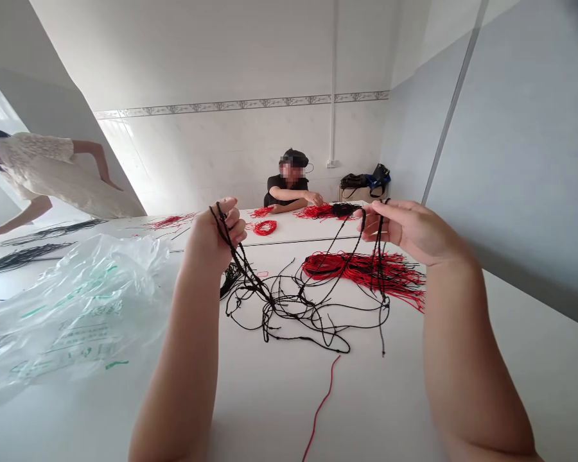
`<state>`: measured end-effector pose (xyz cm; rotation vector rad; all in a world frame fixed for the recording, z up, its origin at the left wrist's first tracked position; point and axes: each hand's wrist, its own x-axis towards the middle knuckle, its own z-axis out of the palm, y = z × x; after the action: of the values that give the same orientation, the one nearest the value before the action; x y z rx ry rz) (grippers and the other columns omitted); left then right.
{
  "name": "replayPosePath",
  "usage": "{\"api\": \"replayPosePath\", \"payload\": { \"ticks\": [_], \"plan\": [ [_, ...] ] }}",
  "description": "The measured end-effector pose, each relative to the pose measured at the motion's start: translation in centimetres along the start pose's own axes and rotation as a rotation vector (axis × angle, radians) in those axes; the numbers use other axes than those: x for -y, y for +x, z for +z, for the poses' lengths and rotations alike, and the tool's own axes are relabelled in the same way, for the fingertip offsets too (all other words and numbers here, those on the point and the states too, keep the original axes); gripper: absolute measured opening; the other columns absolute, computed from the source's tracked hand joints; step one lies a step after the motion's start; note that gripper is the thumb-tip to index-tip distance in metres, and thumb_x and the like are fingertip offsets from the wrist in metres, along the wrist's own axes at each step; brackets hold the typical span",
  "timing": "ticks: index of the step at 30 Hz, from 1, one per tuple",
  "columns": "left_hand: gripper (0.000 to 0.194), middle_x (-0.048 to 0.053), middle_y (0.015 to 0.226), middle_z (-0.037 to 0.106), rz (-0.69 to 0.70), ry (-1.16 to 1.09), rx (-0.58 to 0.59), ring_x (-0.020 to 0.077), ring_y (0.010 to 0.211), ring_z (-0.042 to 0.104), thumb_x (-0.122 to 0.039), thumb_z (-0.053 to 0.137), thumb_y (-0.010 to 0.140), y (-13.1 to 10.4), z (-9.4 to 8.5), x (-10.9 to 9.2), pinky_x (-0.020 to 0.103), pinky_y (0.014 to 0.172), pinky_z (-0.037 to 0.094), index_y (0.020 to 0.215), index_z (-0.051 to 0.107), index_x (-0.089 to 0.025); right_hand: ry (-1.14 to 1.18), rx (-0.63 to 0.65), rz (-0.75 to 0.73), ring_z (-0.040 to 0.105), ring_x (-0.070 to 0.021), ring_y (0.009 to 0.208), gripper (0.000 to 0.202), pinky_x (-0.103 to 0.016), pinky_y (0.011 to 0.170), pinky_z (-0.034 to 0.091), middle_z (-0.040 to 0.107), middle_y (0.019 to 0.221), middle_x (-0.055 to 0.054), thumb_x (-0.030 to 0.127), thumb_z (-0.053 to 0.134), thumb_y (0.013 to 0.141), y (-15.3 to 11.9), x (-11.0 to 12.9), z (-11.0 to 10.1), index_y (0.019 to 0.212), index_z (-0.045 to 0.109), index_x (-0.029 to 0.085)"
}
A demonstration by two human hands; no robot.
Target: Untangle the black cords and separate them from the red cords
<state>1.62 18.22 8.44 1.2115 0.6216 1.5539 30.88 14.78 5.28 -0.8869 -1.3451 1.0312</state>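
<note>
Thin black braided cords [289, 308] lie in a loose tangle on the white table, with several strands rising to both hands. My left hand [222, 234] is raised above the table, its fingers curled round a few strands that hang over it. My right hand [402, 226], raised at the far side of the tangle, pinches other black strands between thumb and fingers; some loop over the fingers. Behind the tangle is a thick bundle of red and black cords [361, 273]. One red cord [325, 401] runs toward me on the near tabletop.
A crumpled clear plastic bag [87, 308] with green print covers the left of the table [260, 410]. Farther off are a red cord coil [264, 228] and dark cords [29, 253]. One person [289, 186] sits opposite; another person [52, 170] leans in at left. Bags [366, 181] stand behind.
</note>
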Motion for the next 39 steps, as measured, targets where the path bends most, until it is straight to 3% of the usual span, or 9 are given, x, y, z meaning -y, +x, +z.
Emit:
{"api": "replayPosePath", "payload": {
  "ticks": [5,13,19,21,25,29,32,36,39],
  "plan": [
    [0.004,-0.008,0.042,0.030,-0.051,0.142,0.001,0.0046,0.033,0.025,-0.012,0.056,0.076,-0.1,-0.2,-0.1,0.017,0.031,0.022,0.074,0.056,-0.016,-0.091,-0.072,0.001,0.061,-0.0128,0.066,0.022,-0.026,0.062,0.054,0.064,0.088,-0.007,0.034,0.056,0.091,0.2,0.0,0.7,0.089,0.066,0.015],
    [0.019,-0.001,0.055,0.052,-0.052,0.415,0.078,0.0077,0.041,0.047,-0.012,0.058,0.074,-0.8,0.0,0.4,0.017,0.035,0.035,0.092,0.062,-0.014,-0.194,-0.121,-0.029,0.062,-0.0127,0.066,0.026,-0.026,0.061,0.054,0.066,0.094,-0.010,0.036,0.052,0.093,0.9,-0.9,2.1,0.095,0.067,0.014],
    [0.030,0.006,0.067,0.067,-0.090,0.395,0.247,0.0094,0.038,0.052,-0.011,0.055,0.073,-1.3,0.8,1.1,0.023,0.041,0.040,0.102,0.060,-0.013,-0.062,0.170,-0.036,0.060,-0.0107,0.065,0.031,-0.023,0.056,0.047,0.065,0.098,-0.008,0.045,0.057,0.089,0.6,-1.2,5.2,0.096,0.067,0.017],
    [0.029,0.006,0.073,0.069,-0.083,0.395,0.289,0.0089,0.040,0.054,-0.013,0.057,0.074,-1.6,1.2,1.5,0.023,0.043,0.039,0.102,0.058,-0.015,-0.088,0.276,-0.049,0.057,-0.0101,0.061,0.036,-0.022,0.051,0.043,0.064,0.089,-0.006,0.052,0.061,0.085,0.4,-1.4,6.4,0.095,0.066,0.017],
    [0.027,0.001,0.072,0.064,-0.043,0.465,0.315,0.0066,0.041,0.052,-0.013,0.057,0.073,-2.5,2.0,2.3,0.022,0.041,0.031,0.099,0.056,-0.019,-0.143,0.361,-0.038,0.038,-0.0061,0.046,0.037,-0.021,0.042,0.028,0.048,0.060,0.004,0.052,0.069,0.078,-0.1,-2.0,8.1,0.093,0.063,0.019],
    [0.028,-0.004,0.066,0.053,-0.035,0.514,0.283,0.0043,0.042,0.040,-0.011,0.056,0.072,-3.2,2.6,2.7,0.023,0.042,0.025,0.098,0.056,-0.020,-0.173,0.305,-0.008,0.028,-0.0041,0.046,0.034,-0.020,0.041,0.019,0.043,0.061,0.005,0.045,0.075,0.074,-0.2,-2.4,8.6,0.086,0.059,0.018],
    [0.027,-0.004,0.068,0.050,-0.020,0.518,0.227,0.0040,0.044,0.035,-0.009,0.056,0.071,-3.5,2.9,2.9,0.024,0.043,0.023,0.096,0.056,-0.020,-0.164,0.369,0.003,0.027,-0.0053,0.045,0.026,-0.021,0.042,0.018,0.039,0.052,0.006,0.040,0.070,0.080,-0.4,-2.4,8.9,0.077,0.057,0.018],
    [0.015,-0.005,0.063,0.045,0.012,0.529,0.222,0.0044,0.046,0.031,-0.014,0.059,0.076,-3.7,3.2,3.1,0.025,0.045,0.018,0.089,0.057,-0.020,0.017,0.409,0.034,0.028,-0.0046,0.042,0.014,-0.023,0.041,0.020,0.054,0.062,0.002,0.031,0.061,0.084,-0.7,-1.8,8.9,0.080,0.055,0.019],
    [0.007,-0.005,0.058,0.039,0.002,0.542,0.217,0.0052,0.046,0.029,-0.022,0.064,0.079,-3.5,3.0,2.9,0.026,0.045,0.016,0.082,0.057,-0.019,0.235,0.286,0.046,0.024,-0.0052,0.041,0.010,-0.024,0.038,0.011,0.051,0.064,0.002,0.026,0.062,0.076,-0.7,-0.9,7.5,0.082,0.056,0.021]
  ]
}}
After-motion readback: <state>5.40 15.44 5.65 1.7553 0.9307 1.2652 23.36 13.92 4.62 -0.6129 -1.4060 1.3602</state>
